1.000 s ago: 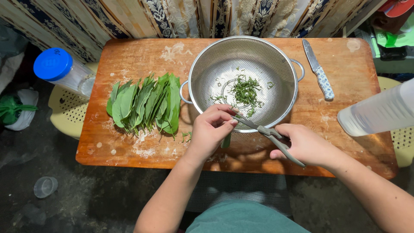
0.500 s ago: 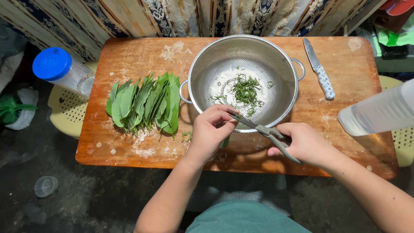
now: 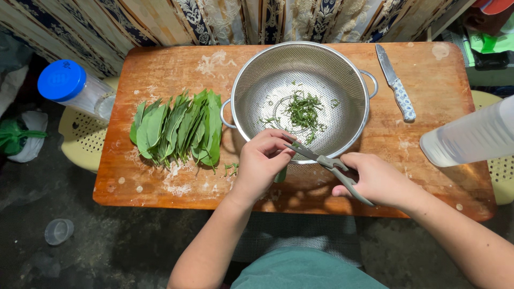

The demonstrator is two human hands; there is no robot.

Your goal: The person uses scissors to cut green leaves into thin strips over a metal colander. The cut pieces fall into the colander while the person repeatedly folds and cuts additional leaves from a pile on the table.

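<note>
My left hand (image 3: 262,162) pinches a rolled bundle of green leaves (image 3: 280,174) over the near rim of a metal colander (image 3: 251,88). My right hand (image 3: 375,179) grips grey-handled scissors (image 3: 329,164), their blades pointing left at the bundle's tip by my left fingers. Thin green leaf shreds (image 3: 303,111) lie in the colander's bottom. A pile of whole green leaves (image 3: 179,128) rests on the wooden table (image 3: 160,69), left of the colander.
A knife with a patterned handle (image 3: 396,84) lies at the table's right. A clear bottle (image 3: 471,135) overhangs the right edge. A blue-lidded jar (image 3: 69,85) sits on a yellow stool at left. A small plastic cup (image 3: 58,230) is on the floor.
Both hands stay at the colander's near rim; the scissors and the leaf bundle have shifted only slightly.
</note>
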